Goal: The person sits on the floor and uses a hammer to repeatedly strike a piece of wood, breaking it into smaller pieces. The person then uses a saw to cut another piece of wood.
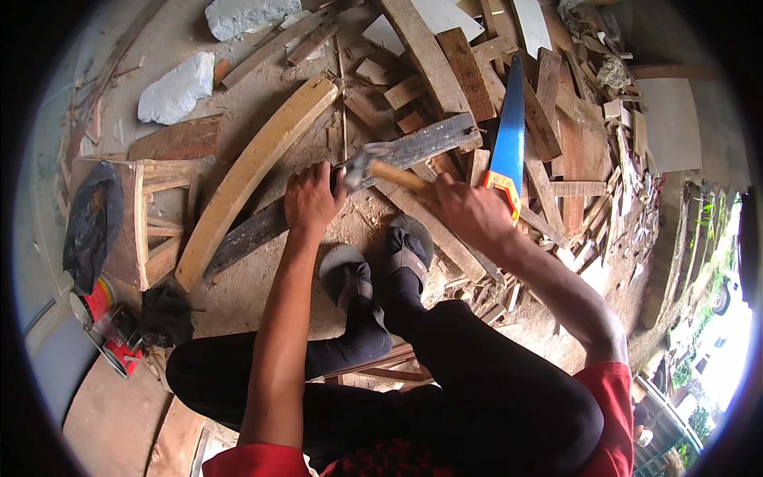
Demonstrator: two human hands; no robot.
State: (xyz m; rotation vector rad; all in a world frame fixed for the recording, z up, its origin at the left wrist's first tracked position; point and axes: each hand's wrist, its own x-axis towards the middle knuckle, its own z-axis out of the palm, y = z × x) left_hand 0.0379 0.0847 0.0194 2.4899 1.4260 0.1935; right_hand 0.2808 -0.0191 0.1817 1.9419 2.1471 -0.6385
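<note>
A hammer [397, 175] with a wooden handle is in my right hand [469, 211], its fingers closed round the handle. The hammer's head is blurred and lies over a long dark wooden beam [425, 147], close to my left thumb. My left hand [314, 197] grips that beam, fingers curled over its far edge; whether a nail is between the fingers I cannot tell. The beam runs slantwise from lower left to upper right, beyond my feet. Just right of my right hand lies a handsaw [509, 127] with a blue blade and an orange and yellow handle.
A curved pale timber [258, 175] lies left of my left hand. Wood offcuts [556, 159] are heaped on the right. White broken blocks [176, 87] lie at the far left. A wooden frame [163, 215] with black plastic and red cans [123, 354] stand at the left.
</note>
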